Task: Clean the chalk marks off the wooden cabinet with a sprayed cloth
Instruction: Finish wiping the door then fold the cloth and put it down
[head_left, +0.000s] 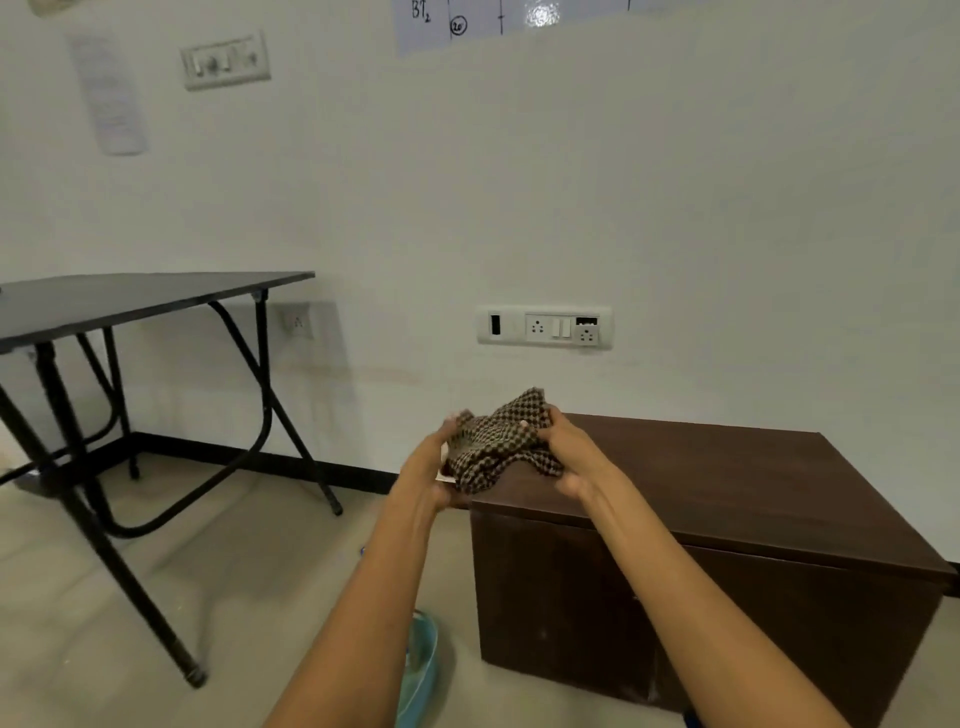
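A brown-and-white checked cloth is bunched up in the air, held between both hands above the near left corner of the cabinet. My left hand grips its left side and my right hand grips its right side. The dark brown wooden cabinet stands low on the floor against the white wall, at the right. Faint pale smudges show low on its front face. No spray bottle is in view.
A black folding table with metal legs stands at the left. A socket panel is on the wall above the cabinet. A light blue object lies on the floor under my left forearm.
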